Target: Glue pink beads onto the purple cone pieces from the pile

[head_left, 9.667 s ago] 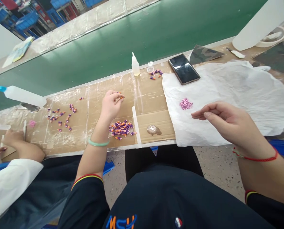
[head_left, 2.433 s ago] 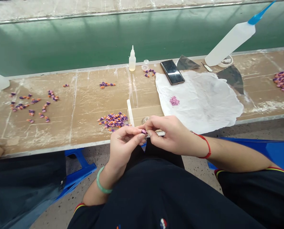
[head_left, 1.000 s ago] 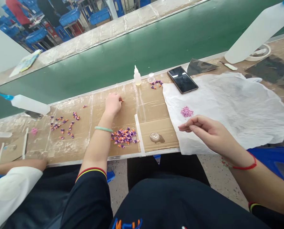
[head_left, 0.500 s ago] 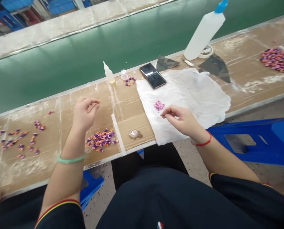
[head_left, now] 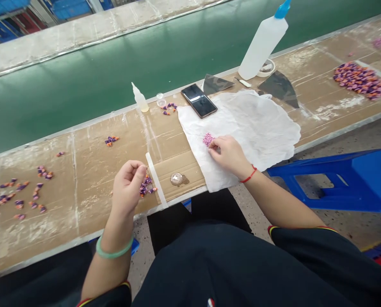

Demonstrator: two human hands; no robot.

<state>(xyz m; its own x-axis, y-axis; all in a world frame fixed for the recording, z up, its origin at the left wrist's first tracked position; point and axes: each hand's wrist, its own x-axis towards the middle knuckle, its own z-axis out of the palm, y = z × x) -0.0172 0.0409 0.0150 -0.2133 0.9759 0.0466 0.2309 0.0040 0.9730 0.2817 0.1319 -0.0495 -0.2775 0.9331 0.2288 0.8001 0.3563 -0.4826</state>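
Note:
My left hand point(head_left: 129, 183) is closed in a pinch over a pile of small purple, orange and pink pieces point(head_left: 147, 186), hiding much of it. What its fingertips hold, if anything, I cannot make out. On a white cloth point(head_left: 257, 123), my right hand point(head_left: 226, 154) pinches at the edge of a small heap of tiny pink bits point(head_left: 207, 138). Anything between those fingers is too small to name. A little round dish point(head_left: 176, 179) with something clear in it stands between the hands, beside a white strip point(head_left: 156, 181). Beyond my left hand lies a small cluster of purple and orange pieces point(head_left: 111, 140).
A phone point(head_left: 199, 100) rests on the cloth's far edge. Behind stand a small dropper bottle point(head_left: 141, 99) and a large white bottle point(head_left: 263, 47) near a tape roll point(head_left: 267, 67). More pieces point(head_left: 359, 80) are heaped far right, others scattered left. A blue stool point(head_left: 344, 181) is at right.
My left hand has come back toward me and right, over the pile; the orange piece at its fingertips no longer shows. My right hand has closed in on the pink bits. The view has shifted slightly.

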